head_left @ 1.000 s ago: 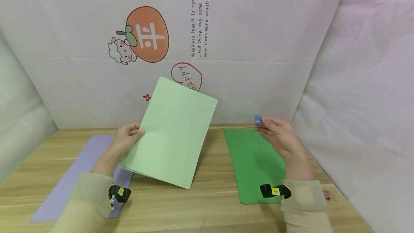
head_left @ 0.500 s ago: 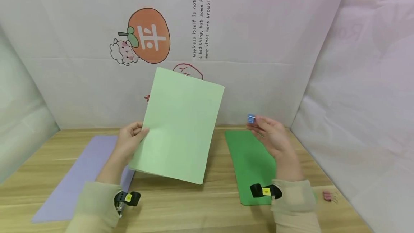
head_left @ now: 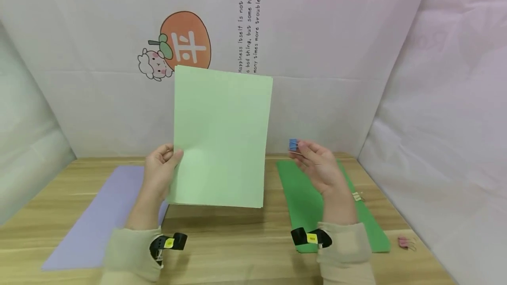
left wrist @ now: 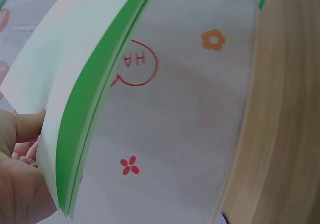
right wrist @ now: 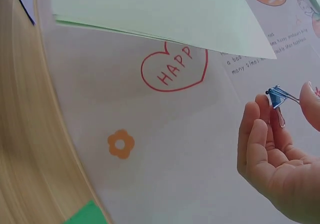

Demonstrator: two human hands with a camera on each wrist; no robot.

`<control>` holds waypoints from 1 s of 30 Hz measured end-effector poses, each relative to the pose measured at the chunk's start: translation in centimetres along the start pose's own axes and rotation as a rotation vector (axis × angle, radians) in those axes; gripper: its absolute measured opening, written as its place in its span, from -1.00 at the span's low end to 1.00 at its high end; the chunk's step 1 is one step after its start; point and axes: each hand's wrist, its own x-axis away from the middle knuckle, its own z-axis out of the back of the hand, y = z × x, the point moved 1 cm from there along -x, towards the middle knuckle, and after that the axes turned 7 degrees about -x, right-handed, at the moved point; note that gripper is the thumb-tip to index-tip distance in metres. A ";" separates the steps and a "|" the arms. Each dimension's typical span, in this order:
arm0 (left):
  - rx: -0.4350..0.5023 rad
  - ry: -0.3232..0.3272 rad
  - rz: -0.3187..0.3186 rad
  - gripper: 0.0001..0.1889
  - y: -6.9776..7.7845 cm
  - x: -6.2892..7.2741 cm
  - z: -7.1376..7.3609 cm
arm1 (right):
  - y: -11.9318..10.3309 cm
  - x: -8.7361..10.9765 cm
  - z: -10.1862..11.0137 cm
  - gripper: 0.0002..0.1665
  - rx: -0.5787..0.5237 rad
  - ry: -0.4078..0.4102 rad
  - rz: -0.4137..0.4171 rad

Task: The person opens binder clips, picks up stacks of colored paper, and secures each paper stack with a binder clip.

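Observation:
A small stack of light green paper sheets (head_left: 222, 140) stands nearly upright above the table. My left hand (head_left: 160, 168) pinches its left edge, thumb in front and fingers behind. In the left wrist view the sheets (left wrist: 75, 74) fan slightly apart along one edge. To the right of the stack, my right hand (head_left: 318, 166) pinches a blue binder clip (head_left: 293, 144) by its wire handles. Seen from the right wrist, the clip (right wrist: 276, 98) sits between thumb and fingers with its handles spread, apart from the paper.
Purple sheets (head_left: 95, 219) lie at the left of the wooden table (head_left: 222, 250). Dark green sheets (head_left: 303, 197) lie at the right, with a pale yellow binder clip (head_left: 357, 196) on their right edge. A pink binder clip (head_left: 404, 242) rests near the right table edge. A printed cloth (head_left: 317, 47) hangs behind.
The green stack has risen and turned from a tilt to nearly upright. My right hand has moved left with the blue binder clip, nearer the paper, uncovering the yellow clip.

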 end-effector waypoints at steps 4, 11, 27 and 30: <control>0.071 0.009 -0.010 -0.74 0.6 0.2 -0.4 | 0.2 0.0 -0.7 -0.86 -0.020 -0.021 0.000; 0.130 0.021 -0.014 -0.78 1.9 0.9 -1.2 | 0.2 0.3 -1.8 -0.83 -0.065 -0.050 0.037; 0.153 0.006 -0.040 -0.76 2.4 1.3 -2.6 | -0.1 0.4 -2.7 -0.82 -0.163 0.073 0.045; 0.156 0.001 -0.039 -0.76 2.3 1.2 -2.8 | -0.1 0.5 -2.8 -0.83 -0.171 0.078 0.057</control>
